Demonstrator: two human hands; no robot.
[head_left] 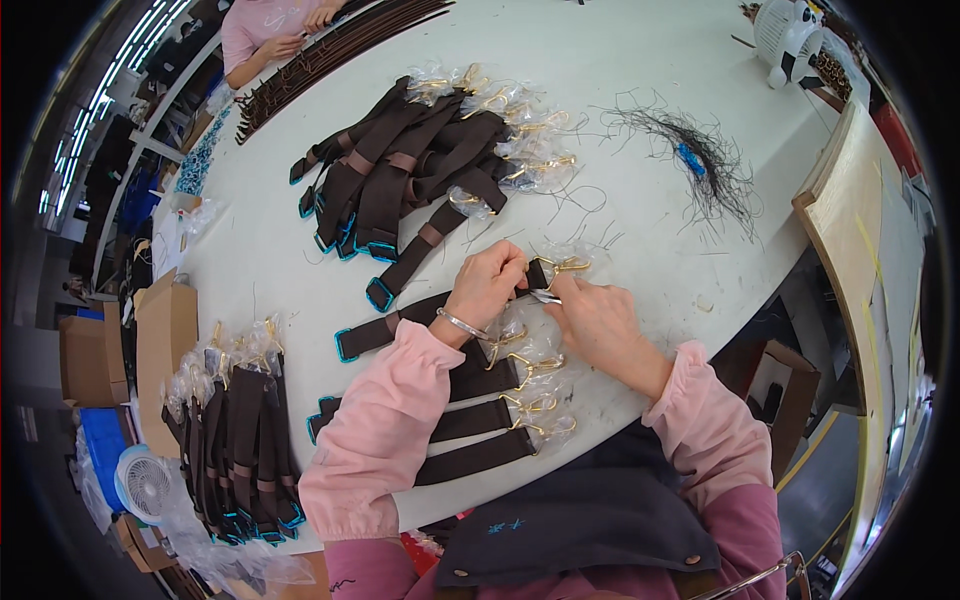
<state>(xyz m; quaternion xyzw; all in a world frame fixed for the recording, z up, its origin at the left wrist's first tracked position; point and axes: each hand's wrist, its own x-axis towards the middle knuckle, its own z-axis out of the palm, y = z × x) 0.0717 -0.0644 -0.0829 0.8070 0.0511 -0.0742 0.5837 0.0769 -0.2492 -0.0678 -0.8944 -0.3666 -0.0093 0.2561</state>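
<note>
The brown strap point(440, 305) lies flat on the white bench point(620, 90), just in front of the person, running from its blue-edged end at the lower left up to a gold clasp point(568, 265) wrapped in clear plastic. The left hand point(488, 285) is closed on the strap's upper end, pinching it just beside the clasp; a silver bangle point(460, 324) is worn at that wrist. The right hand point(600, 318) is closed around a small pair of silver snips point(545, 296), whose tip is held against the strap end, so that the two hands almost touch. Both forearms are covered by pink sleeve guards.

Below the hands, four more brown straps point(470, 420) with gold clasps are laid in a row, partly hidden under the left forearm. A loose heap of the same straps point(410, 165) is spread in the middle of the bench, its clasps bagged in plastic. A second pile point(235, 440) rests at the bench's left edge. A tangle of dark thread offcuts point(700, 160) is scattered at the upper right, with a small blue object in it.

The bench top is pale, rounded and marked with stray threads. At its far end another person in pink point(265, 30) is seated beside a long row of dark strips point(330, 50). Cardboard boxes point(165, 340) and a small white fan point(145, 485) are set on the floor to the left.
</note>
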